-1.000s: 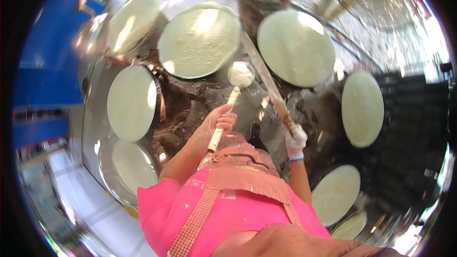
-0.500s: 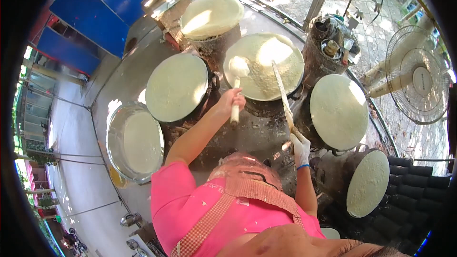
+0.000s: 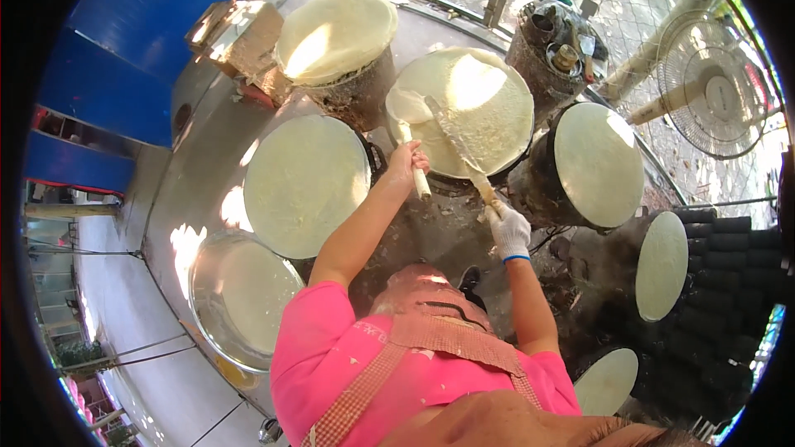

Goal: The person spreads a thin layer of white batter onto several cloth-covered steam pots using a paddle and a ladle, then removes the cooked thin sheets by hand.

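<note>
My bare left hand (image 3: 407,164) is closed around the pale handle of a ladle (image 3: 409,106). The ladle's round bowl lies at the left side of the middle round griddle. In a white glove with a blue cuff, my right hand (image 3: 508,232) grips the handle of a long, flat batter-smeared spatula (image 3: 451,132). Its blade slants far and left across the pale batter sheet (image 3: 505,120), its tip near the ladle's bowl. Lumpy batter shows on part of the sheet, and bright sunlight washes out the far part.
Other pale batter sheets lie on round griddles: left (image 3: 305,186), far left (image 3: 335,33), right (image 3: 600,165), lower right (image 3: 662,265). A metal basin (image 3: 199,285) of pale liquid stands at left. A stand (image 3: 534,54) with tools and a fan (image 3: 716,91) are at far right.
The spatula blade has swung left over the middle griddle, closer to the ladle. The ladle's bowl has shifted slightly toward the griddle's left edge. The whole view has shifted too.
</note>
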Demonstrator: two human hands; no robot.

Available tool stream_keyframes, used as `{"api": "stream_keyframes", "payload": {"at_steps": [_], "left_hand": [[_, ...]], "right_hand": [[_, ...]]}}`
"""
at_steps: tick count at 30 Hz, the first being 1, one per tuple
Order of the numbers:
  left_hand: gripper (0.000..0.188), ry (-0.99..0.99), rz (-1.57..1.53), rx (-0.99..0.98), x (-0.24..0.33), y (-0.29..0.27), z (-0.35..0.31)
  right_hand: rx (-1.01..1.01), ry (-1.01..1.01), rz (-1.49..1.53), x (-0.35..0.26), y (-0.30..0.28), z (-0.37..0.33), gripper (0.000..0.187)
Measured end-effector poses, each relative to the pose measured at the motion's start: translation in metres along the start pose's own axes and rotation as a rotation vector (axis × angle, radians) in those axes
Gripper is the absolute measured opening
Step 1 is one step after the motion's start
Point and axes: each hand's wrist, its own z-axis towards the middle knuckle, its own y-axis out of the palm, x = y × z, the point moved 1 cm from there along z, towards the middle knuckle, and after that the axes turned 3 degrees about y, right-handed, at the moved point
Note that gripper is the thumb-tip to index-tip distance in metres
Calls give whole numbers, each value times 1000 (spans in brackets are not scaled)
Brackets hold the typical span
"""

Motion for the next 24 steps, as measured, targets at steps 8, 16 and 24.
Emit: {"api": "stream_keyframes", "payload": {"at_steps": [8,16,24], "left_hand": [[27,-372,-374,-399,45,-20,-39],[32,-325,-243,-466,43,-72,-139],[41,-243,-36,-672,18,-126,-170]], "right_hand": [[-27,16,109,-25,-7,-1,35],[-50,-1,161,-27,5,0,36],[-79,63,416,-28,25,-27,37]]}}
